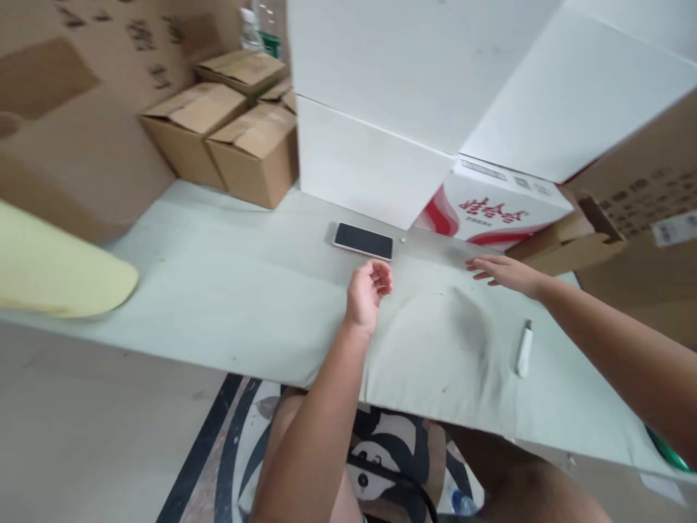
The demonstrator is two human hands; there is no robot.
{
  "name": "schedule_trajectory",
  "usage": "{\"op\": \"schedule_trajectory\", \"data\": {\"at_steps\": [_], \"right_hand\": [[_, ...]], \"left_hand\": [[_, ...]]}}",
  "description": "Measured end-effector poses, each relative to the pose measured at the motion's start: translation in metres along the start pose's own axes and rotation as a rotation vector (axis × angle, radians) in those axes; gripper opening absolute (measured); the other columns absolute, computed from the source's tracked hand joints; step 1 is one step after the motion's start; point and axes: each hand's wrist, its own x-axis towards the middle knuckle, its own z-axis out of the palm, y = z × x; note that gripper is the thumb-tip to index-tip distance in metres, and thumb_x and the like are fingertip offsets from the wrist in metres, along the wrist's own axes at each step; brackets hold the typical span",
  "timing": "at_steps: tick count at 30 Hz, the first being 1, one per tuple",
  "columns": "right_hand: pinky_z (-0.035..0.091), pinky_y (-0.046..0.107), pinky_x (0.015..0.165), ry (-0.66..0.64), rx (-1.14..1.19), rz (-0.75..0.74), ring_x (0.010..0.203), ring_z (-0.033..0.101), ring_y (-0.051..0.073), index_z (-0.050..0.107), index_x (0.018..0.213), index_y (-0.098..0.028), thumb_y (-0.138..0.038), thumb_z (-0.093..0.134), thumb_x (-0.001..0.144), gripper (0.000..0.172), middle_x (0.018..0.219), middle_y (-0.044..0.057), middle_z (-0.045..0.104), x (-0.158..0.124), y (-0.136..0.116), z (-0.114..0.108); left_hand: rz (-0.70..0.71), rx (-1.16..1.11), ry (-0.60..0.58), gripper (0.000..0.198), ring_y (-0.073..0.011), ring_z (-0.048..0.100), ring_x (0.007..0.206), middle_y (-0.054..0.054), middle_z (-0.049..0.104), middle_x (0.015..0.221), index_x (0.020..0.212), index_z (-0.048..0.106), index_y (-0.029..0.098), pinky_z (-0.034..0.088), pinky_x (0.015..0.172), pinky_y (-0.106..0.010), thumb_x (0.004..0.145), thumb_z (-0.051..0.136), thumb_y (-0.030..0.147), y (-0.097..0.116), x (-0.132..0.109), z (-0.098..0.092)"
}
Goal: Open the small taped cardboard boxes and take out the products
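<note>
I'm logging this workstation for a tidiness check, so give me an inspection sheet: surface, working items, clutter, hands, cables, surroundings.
Surface: pale green table covering, wrinkled toward the front edge.
Working items: smartphone lying flat, screen dark; white tool, apparently a cutter, lying near the right forearm.
Clutter: small white bit beside the smartphone; yellow curved piece at left.
Hands: left hand loosely curled near the smartphone; right hand open, fingers extended; nothing seen in either.
Cables: dark cord-like strip below the table edge; cannot tell whether cable.
Surroundings: small brown boxes, red-and-white carton, patterned floor.
</note>
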Motion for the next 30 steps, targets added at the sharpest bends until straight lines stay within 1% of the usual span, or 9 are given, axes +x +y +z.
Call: {"op": "schedule_trajectory", "data": {"at_steps": [3,6,9,12,16,20,24,27,30], "right_hand": [[0.057,0.046,0.106,-0.004,-0.141,-0.233,0.116,0.074,0.031,0.077,0.112,-0.020,-0.035,0.056,0.096,0.031,0.126,0.013,0.078,0.002,-0.074,0.050],[0.048,0.049,0.120,0.040,-0.230,-0.482,0.128,0.067,0.032,0.074,0.127,-0.021,-0.032,0.057,0.095,0.038,0.138,0.012,0.072,0.001,-0.160,0.107],[0.045,0.053,0.122,0.100,-0.285,-0.713,0.140,0.058,0.033,0.061,0.149,-0.025,-0.030,0.056,0.095,0.055,0.155,0.013,0.058,-0.002,-0.248,0.162],[0.047,0.065,0.115,0.255,-0.420,-0.971,0.141,0.054,0.040,0.051,0.159,-0.025,-0.028,0.053,0.096,0.063,0.158,0.018,0.051,0.000,-0.326,0.207],[0.038,0.078,0.114,0.272,-0.476,-0.989,0.148,0.043,0.049,0.046,0.161,-0.022,-0.027,0.060,0.091,0.071,0.164,0.021,0.041,0.017,-0.390,0.245],[0.027,0.082,0.118,0.338,-0.501,-0.937,0.157,0.029,0.052,0.042,0.160,-0.008,-0.026,0.061,0.089,0.076,0.169,0.029,0.031,0.039,-0.407,0.261],[0.024,0.078,0.124,0.362,-0.507,-0.938,0.160,0.028,0.048,0.040,0.157,-0.002,-0.026,0.057,0.089,0.074,0.172,0.031,0.028,0.040,-0.388,0.254],[0.025,0.070,0.127,0.373,-0.527,-1.042,0.161,0.033,0.041,0.038,0.159,-0.006,-0.027,0.053,0.090,0.074,0.175,0.026,0.029,0.016,-0.341,0.238],[0.033,0.062,0.127,0.426,-0.520,-1.157,0.160,0.039,0.036,0.043,0.157,-0.011,-0.033,0.048,0.096,0.065,0.175,0.023,0.032,-0.026,-0.263,0.222]], "left_hand": [[0.054,-0.051,0.010,0.027,-0.0113,0.052,0.061,-0.002,0.058,0.069,0.071,0.063,0.016,0.042,0.060,-0.022,0.083,0.057,0.039,0.021,-0.008,-0.014],[0.093,-0.099,0.056,0.027,-0.0115,0.051,0.062,-0.003,0.057,0.068,0.070,0.064,0.016,0.041,0.061,-0.022,0.085,0.051,0.035,0.041,-0.012,-0.028],[0.118,-0.120,0.095,0.030,-0.0123,0.050,0.061,-0.003,0.055,0.066,0.067,0.063,0.016,0.039,0.061,-0.024,0.087,0.048,0.034,0.059,-0.011,-0.038],[0.161,-0.116,0.089,0.033,-0.0128,0.049,0.060,-0.003,0.053,0.064,0.065,0.063,0.016,0.038,0.061,-0.025,0.086,0.046,0.035,0.073,-0.008,-0.046],[0.201,-0.118,0.099,0.034,-0.0130,0.048,0.061,-0.004,0.053,0.065,0.065,0.063,0.016,0.037,0.062,-0.026,0.087,0.047,0.037,0.086,-0.008,-0.057],[0.235,-0.110,0.116,0.033,-0.0135,0.048,0.063,-0.004,0.053,0.067,0.065,0.062,0.017,0.038,0.063,-0.026,0.086,0.048,0.038,0.095,-0.010,-0.066],[0.296,-0.068,0.149,0.032,-0.0146,0.047,0.062,-0.004,0.051,0.067,0.068,0.061,0.018,0.037,0.062,-0.027,0.087,0.046,0.039,0.095,-0.009,-0.071],[0.453,0.026,0.267,0.033,-0.0166,0.047,0.064,-0.003,0.048,0.067,0.071,0.055,0.021,0.038,0.063,-0.029,0.091,0.041,0.043,0.090,-0.007,-0.075],[0.817,0.305,0.492,0.027,-0.0200,0.053,0.080,-0.004,0.053,0.080,0.078,0.052,0.023,0.046,0.080,-0.034,0.093,0.044,0.045,0.086,-0.009,-0.083]]}}
